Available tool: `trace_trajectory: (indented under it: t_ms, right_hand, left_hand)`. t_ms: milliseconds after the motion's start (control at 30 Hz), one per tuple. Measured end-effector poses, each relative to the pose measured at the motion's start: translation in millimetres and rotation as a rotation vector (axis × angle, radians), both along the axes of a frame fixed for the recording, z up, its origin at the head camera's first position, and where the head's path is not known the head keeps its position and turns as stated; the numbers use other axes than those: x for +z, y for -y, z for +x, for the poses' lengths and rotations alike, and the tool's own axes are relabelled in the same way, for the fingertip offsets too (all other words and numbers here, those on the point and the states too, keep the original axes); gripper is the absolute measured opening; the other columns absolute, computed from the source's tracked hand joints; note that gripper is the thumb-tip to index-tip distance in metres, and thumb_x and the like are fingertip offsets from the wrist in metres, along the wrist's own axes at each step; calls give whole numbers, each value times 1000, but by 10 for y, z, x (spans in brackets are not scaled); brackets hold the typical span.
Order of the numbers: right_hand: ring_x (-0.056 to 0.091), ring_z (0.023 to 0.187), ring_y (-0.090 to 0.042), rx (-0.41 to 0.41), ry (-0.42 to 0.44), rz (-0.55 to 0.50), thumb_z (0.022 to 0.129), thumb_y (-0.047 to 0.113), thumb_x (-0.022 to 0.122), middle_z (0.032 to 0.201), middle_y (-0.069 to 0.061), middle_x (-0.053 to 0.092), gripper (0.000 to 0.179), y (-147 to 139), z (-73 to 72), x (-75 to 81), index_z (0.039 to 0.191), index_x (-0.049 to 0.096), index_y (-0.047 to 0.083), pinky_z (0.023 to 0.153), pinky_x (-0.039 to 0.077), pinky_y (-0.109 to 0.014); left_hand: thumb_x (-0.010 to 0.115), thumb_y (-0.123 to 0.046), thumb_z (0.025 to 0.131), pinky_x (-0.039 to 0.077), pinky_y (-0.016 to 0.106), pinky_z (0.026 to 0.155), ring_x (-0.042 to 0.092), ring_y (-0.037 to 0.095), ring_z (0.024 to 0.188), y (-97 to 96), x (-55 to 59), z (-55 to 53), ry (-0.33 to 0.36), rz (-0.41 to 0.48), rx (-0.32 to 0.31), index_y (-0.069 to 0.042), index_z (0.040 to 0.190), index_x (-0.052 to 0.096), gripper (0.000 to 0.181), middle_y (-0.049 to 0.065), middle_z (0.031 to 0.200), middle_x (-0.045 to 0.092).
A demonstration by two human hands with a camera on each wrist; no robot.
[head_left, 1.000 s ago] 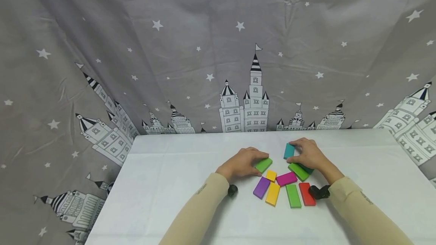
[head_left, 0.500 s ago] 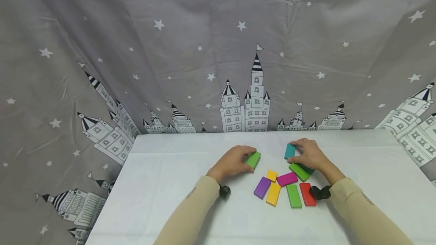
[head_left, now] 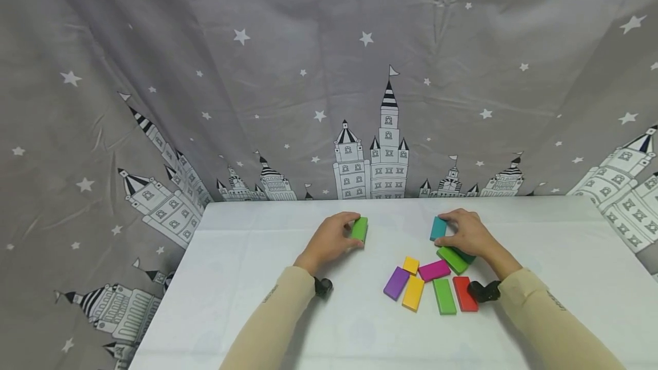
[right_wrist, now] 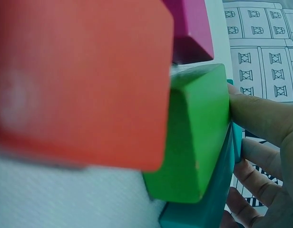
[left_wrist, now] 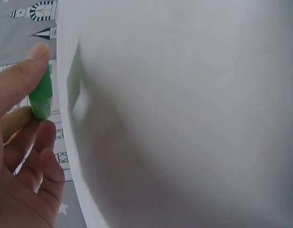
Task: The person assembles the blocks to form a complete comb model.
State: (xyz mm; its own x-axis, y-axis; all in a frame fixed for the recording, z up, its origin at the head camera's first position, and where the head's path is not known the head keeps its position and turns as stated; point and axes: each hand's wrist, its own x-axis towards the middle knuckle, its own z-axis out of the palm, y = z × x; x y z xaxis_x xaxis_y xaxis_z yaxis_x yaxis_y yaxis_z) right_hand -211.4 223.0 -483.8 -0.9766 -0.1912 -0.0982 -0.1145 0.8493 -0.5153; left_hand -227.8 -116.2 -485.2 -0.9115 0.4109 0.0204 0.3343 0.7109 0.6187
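Observation:
My left hand (head_left: pixel 328 240) pinches a light green block (head_left: pixel 360 229) between thumb and fingers at the back middle of the white table. In the left wrist view that green block (left_wrist: pixel 41 97) is partly covered by the thumb. Farther right, my right hand (head_left: pixel 465 234) grips a small teal block (head_left: pixel 438 228) by its two ends. Just in front of that hand lies another light green block (head_left: pixel 452 259), with a dark green block (head_left: pixel 466 256) partly hidden behind it. The right wrist view has the green block (right_wrist: pixel 203 135) close up, near the thumb.
In front of the right hand lie a magenta block (head_left: pixel 434 270), a small yellow block (head_left: pixel 410 265), a longer yellow block (head_left: pixel 413 293), a purple block (head_left: pixel 396 283), a green block (head_left: pixel 444 296) and a red block (head_left: pixel 465 294). A grey castle-print curtain (head_left: pixel 288 101) hangs behind the table.
My left hand has carried the light green block leftward and back, away from the other blocks, and the block has turned more upright in view. The right hand stays on the teal block.

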Motion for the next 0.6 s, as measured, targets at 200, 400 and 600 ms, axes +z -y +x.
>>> trace_trajectory:
  t_ms: [200, 400, 600]
  right_hand:
    - [43, 121, -51, 4, -3, -6, 80, 31, 85, 136, -33, 51, 69, 11, 4, 5, 134, 60, -4, 100, 45, -67]
    - [44, 121, -50, 4, -5, -15, 80, 31, 84, 136, -32, 52, 68, 23, 4, -12, 134, 60, -3, 100, 45, -67]
    - [43, 122, -51, -7, 3, -4, 81, 31, 84, 138, -33, 50, 69, 3, -4, -14, 135, 59, -3, 101, 44, -67]
  left_hand:
    - [87, -23, 80, 52, 34, 93, 61, 17, 102, 87, 2, -49, -21, -9, 77, -6, 139, 59, 67, 5, 136, 62]
    - [87, -23, 80, 48, 38, 105, 61, 23, 114, 199, -61, -58, -29, 3, 99, -3, 138, 59, 68, 10, 138, 61]
    - [87, -24, 80, 45, 39, 111, 58, 26, 125, 307, -57, -28, -25, -12, 129, -2, 137, 59, 68, 11, 138, 61]
